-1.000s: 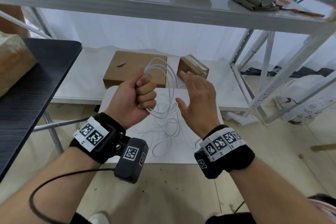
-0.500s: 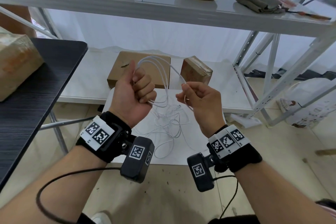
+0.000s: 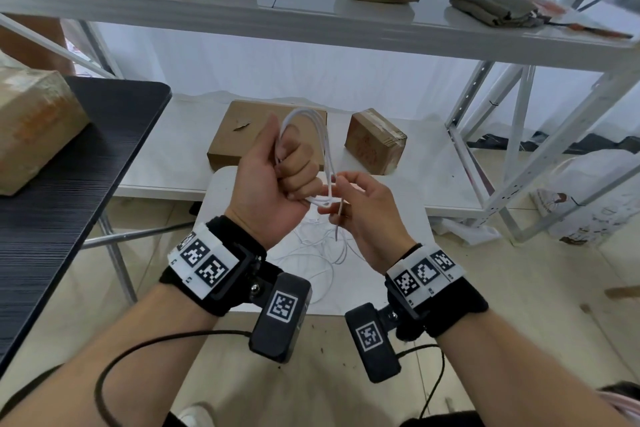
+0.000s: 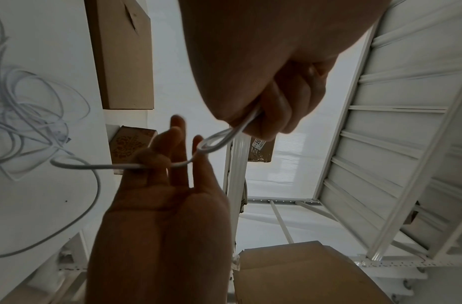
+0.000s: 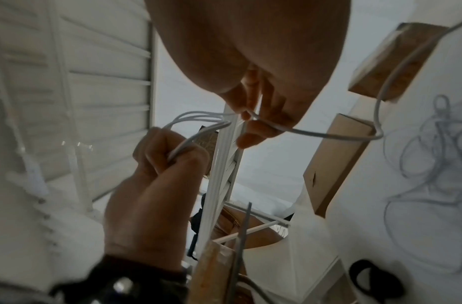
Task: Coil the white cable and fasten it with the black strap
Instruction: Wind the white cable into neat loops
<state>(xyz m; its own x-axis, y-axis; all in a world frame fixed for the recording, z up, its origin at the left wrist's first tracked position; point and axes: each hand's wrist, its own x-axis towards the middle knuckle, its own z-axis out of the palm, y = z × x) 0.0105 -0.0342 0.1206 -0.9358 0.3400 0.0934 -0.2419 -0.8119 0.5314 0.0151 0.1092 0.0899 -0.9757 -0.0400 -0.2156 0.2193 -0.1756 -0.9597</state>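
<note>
My left hand (image 3: pixel 294 170) is a raised fist that grips several loops of the white cable (image 3: pixel 313 121), which arch up above the knuckles. Just to its right, my right hand (image 3: pixel 341 206) pinches one strand of the cable between thumb and fingertips, close against the fist. The left wrist view shows that strand (image 4: pixel 217 142) running from the fist to the right hand's fingers (image 4: pixel 170 144). The rest of the cable lies in a loose tangle (image 3: pixel 311 253) on the white table (image 3: pixel 398 218) below. A black loop that looks like the strap (image 5: pixel 375 279) lies on that table.
A flat cardboard box (image 3: pixel 235 139) and a small box (image 3: pixel 374 142) sit on the low white shelf behind the table. A black tabletop (image 3: pixel 69 184) stands to the left. White shelf posts (image 3: pixel 519 114) rise on the right, with a shelf of boxes overhead.
My right hand went from open to pinching a strand, then carried it down and left against the left fist. The left hand kept its grip on the loops.
</note>
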